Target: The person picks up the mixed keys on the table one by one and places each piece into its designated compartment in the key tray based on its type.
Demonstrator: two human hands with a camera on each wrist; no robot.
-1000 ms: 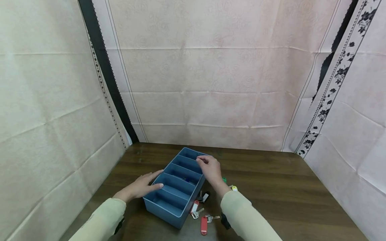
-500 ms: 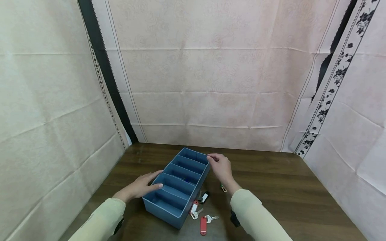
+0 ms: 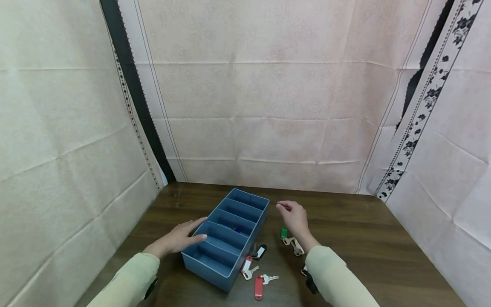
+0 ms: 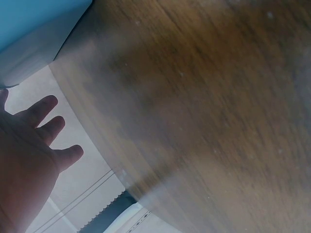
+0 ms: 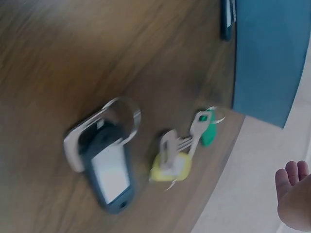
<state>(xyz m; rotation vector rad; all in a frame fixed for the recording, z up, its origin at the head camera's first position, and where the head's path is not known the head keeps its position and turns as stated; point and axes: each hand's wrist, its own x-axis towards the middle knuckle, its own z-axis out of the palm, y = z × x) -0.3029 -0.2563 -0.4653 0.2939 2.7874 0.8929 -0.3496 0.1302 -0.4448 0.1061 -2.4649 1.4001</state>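
A blue divided box (image 3: 205, 270) sits angled on the table. My left hand (image 3: 178, 236) rests against its left rim, fingers spread and fairly straight, the thumb reaching over the edge. To the right of the box's far end, my right hand (image 3: 294, 217) hovers with loosely bent fingers and no object visible in it. A small dark blue thing (image 3: 238, 230) lies in the middle compartment, too small to make out. Key tags with keys lie right of the box: a green tag (image 3: 284, 233), a black tag (image 3: 260, 251) and two red tags (image 3: 258, 288).
In the right wrist view, a dark tag (image 5: 111, 170) with a ring and a yellow tag (image 5: 171, 167) with a key lie on the wooden table (image 3: 345, 247). Pale cloth (image 3: 268, 106) hangs behind the table and at both sides.
My right hand has moved right, from over the box's far right rim to beside the box, uncovering the green tag and a key. The left hand and box have stayed put.
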